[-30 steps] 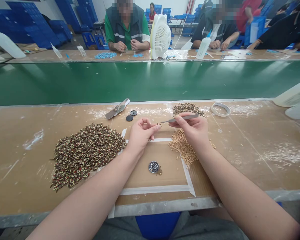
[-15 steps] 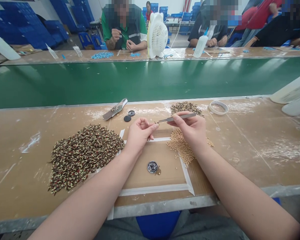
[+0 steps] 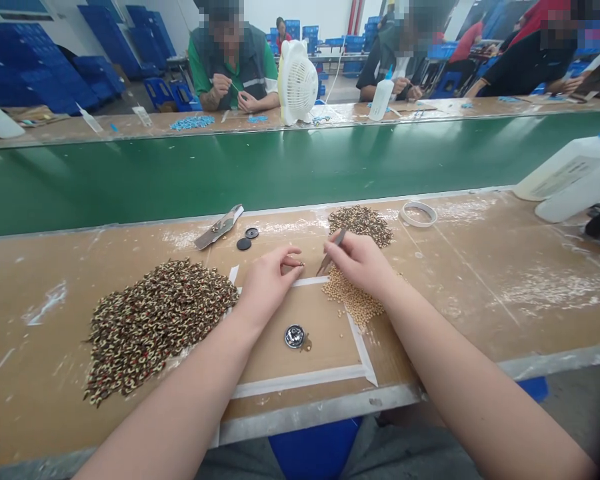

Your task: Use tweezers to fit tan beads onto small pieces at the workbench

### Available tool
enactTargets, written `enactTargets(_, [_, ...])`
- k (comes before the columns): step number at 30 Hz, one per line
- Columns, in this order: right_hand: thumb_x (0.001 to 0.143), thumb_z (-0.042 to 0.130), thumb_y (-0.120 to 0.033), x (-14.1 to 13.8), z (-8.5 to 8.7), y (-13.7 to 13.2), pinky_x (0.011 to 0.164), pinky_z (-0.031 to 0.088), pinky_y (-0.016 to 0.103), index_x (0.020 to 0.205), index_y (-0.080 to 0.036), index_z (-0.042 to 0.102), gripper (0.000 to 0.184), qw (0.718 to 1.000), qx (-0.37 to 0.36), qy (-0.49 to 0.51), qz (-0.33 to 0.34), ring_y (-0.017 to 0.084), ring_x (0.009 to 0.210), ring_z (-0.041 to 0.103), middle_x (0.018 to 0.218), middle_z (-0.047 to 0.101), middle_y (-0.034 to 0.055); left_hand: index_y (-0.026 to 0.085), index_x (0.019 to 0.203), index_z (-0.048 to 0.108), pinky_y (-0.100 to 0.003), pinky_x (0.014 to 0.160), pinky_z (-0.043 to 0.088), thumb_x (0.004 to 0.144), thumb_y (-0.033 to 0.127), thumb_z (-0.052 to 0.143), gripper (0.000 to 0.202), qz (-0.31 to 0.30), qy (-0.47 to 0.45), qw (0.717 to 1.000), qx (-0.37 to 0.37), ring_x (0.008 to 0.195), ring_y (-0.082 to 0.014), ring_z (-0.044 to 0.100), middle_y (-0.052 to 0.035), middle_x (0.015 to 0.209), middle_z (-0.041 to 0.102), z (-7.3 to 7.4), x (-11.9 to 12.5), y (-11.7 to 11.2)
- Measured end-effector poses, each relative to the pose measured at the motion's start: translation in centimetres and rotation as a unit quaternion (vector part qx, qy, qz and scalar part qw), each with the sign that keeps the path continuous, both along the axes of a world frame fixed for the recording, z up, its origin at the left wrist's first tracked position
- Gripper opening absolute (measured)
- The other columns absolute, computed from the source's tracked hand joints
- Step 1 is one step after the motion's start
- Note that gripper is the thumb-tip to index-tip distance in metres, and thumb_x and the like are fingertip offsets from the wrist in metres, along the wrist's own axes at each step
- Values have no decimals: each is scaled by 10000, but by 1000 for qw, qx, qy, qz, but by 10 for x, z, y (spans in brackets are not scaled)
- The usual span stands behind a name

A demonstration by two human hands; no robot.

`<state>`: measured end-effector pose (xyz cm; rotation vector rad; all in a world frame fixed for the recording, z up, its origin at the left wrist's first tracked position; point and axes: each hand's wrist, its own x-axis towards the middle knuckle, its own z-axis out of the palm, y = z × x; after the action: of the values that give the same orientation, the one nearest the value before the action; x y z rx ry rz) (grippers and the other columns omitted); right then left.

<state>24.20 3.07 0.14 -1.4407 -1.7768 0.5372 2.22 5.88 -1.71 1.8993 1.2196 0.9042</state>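
Observation:
My left hand (image 3: pixel 270 277) is closed in a pinch above the taped work area, with a tiny piece at its fingertips too small to make out. A pair of tweezers (image 3: pixel 331 253) is held in my right hand (image 3: pixel 357 262), tips pointing down beside the pile of small tan beads (image 3: pixel 347 293). Nearer me lies a small round dish (image 3: pixel 295 337) with dark, shiny liquid in it and a wet spot at its right. Left of my left hand spreads a large heap of little curved dark-and-cream pieces (image 3: pixel 155 327).
Behind my right hand sits a smaller pile of similar pieces (image 3: pixel 361 223), with a tape roll (image 3: pixel 419 214) to its right. Two black round caps (image 3: pixel 244 244) and a crumpled foil packet (image 3: pixel 220 228) lie farther left. White bottles (image 3: pixel 567 167) lie at right. Across the green belt (image 3: pixel 180 173), people work near a fan (image 3: pixel 298 83).
My right hand has drawn the tweezers away from my left fingertips and turned their tips downward toward the tan beads. My left hand keeps its pinch. The whole view has shifted slightly.

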Motion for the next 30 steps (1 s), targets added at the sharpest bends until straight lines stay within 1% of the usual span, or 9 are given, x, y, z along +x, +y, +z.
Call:
enactTargets(3, [963,612,-352,-2,-3,1,606,377,318,851,-199,664,197,996,-49,-57,45,163,657,574,728,662,16,272,947,801,-302,755,500,829,217,773,134,-10,21,999,37,787,-205,668,-41,884,778,0,-1,1])
enactTargets(6, [947,627,-331,-3,-1,-1,614,376,311,874,-195,677,162,994,-66,-51,71,164,675,577,744,661,14,275,860,808,-325,783,483,825,249,776,54,-8,46,998,52,794,-221,637,-44,868,771,-1,-4,3])
enactTargets(9, [983,571,-335,-3,5,-5,631,372,302,887,-191,660,194,992,-62,-39,103,151,669,549,740,637,2,277,894,811,-365,832,480,854,287,742,80,-2,90,995,47,836,-235,643,-44,896,771,0,-5,3])
enactTargets(12, [991,555,-331,-4,10,-8,648,370,298,864,-183,635,211,987,-79,-38,134,147,681,537,747,628,0,280,926,806,-393,866,482,890,331,700,123,3,144,989,35,914,-250,656,-39,947,772,0,-6,4])
enactTargets(17, [987,556,-326,-5,5,-8,649,360,296,824,-184,609,223,984,-99,-37,142,146,682,523,732,605,-8,300,936,789,-414,865,464,896,405,689,150,40,201,977,63,1012,-282,629,-50,1016,720,-4,-6,6])
enactTargets(22, [983,567,-322,-4,2,-8,648,339,301,809,-186,613,225,981,-102,-32,160,146,663,479,702,580,-14,277,1155,705,-389,900,448,907,358,679,262,61,149,983,92,1050,-260,608,-47,1082,691,0,-5,4])
enactTargets(26, [980,573,-317,-5,2,-7,640,320,303,785,-184,599,237,981,-98,-26,168,140,647,447,679,532,-24,258,1100,702,-342,868,435,933,332,641,192,48,83,991,95,996,-217,596,-29,1032,679,5,-2,1])
enactTargets(28, [977,571,-308,-5,1,-7,632,308,302,758,-185,572,251,981,-95,-23,169,133,638,430,669,498,-33,243,1068,704,-318,840,433,937,333,635,173,36,47,995,80,918,-188,585,-20,993,678,5,0,0])
enactTargets(30, [976,569,-304,-5,0,-6,623,301,297,742,-187,549,262,981,-92,-13,169,128,633,420,662,472,-39,237,1084,695,-295,798,429,936,341,640,190,30,16,998,59,837,-163,557,-8,939,673,6,1,-1])
